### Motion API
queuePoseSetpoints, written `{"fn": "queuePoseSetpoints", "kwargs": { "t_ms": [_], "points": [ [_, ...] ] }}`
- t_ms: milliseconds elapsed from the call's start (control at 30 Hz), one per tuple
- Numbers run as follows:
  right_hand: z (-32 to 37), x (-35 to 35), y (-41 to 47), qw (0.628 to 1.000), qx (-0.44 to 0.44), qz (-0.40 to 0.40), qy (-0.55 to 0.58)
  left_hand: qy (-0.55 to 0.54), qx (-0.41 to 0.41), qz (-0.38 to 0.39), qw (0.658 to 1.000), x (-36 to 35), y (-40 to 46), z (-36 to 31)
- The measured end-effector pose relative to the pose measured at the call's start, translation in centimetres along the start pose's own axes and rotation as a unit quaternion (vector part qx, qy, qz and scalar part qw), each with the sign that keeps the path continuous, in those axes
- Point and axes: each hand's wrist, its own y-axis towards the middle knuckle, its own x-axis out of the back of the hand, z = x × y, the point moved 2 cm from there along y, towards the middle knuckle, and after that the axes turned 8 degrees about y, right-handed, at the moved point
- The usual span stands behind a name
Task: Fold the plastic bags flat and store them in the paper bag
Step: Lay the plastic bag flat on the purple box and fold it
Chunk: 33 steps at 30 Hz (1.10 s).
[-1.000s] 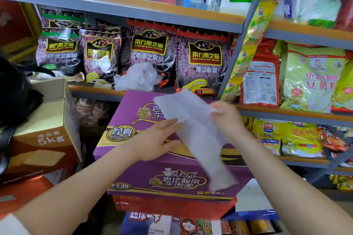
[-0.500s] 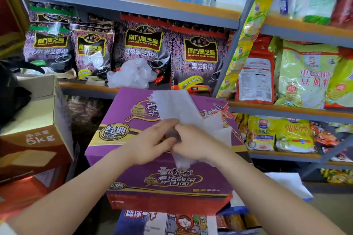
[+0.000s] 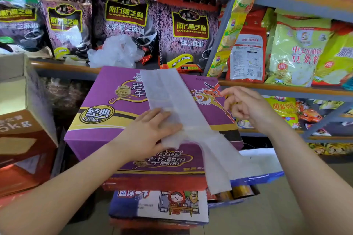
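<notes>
A long white plastic bag (image 3: 181, 105) lies flattened in a strip across the top of a purple noodle carton (image 3: 107, 101), its lower end hanging over the carton's front right edge. My left hand (image 3: 150, 131) presses flat on the strip's left side near the middle. To the right of the strip my right hand (image 3: 246, 107) hovers above the carton's right edge with loosely curled fingers, holding nothing. A crumpled pile of white plastic bags (image 3: 116, 51) sits on the shelf behind the carton. A white paper bag with a blue rim (image 3: 265, 162) stands open below the carton's right side.
Shelves (image 3: 286, 87) packed with black sesame and soy milk powder packets rise behind and to the right. A brown cardboard box (image 3: 23, 120) stands at the left. More cartons (image 3: 158, 206) are stacked under the purple one.
Both hands held the bag up in the air, then brought it together. It now lies spread on the carton; my right hand has let go and moved right, my left presses it.
</notes>
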Motion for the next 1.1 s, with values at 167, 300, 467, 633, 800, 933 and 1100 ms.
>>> {"fn": "queuePoseSetpoints", "kwargs": {
  "t_ms": [167,300,467,633,800,933,1100],
  "points": [
    [-1.7,-2.4,-0.5,0.934,0.073,0.135,-0.323,-0.201,0.093,0.021,0.975,0.9,0.8,0.8],
    [-1.1,-4.3,-1.8,0.943,0.096,0.160,-0.275,-0.334,0.302,0.047,0.891,2.3,1.6,1.9],
    [-1.8,-5.8,-1.3,0.985,0.130,0.034,-0.111,-0.354,0.312,0.037,0.881,3.2,1.9,1.8],
    [-2.4,-5.9,1.9,0.998,-0.019,-0.051,0.042,-0.375,0.318,0.020,0.871,3.2,2.0,1.5],
    [-4.0,-6.6,4.3,0.981,-0.164,-0.079,-0.062,-0.286,0.344,-0.021,0.894,2.5,2.2,2.2],
    [-2.5,-7.0,5.7,0.972,-0.166,-0.068,-0.151,-0.188,0.322,-0.011,0.928,2.3,2.5,2.4],
    [-1.5,-7.0,7.6,0.983,-0.069,-0.006,-0.172,-0.128,0.289,0.000,0.949,1.8,3.4,3.0]
  ]
}}
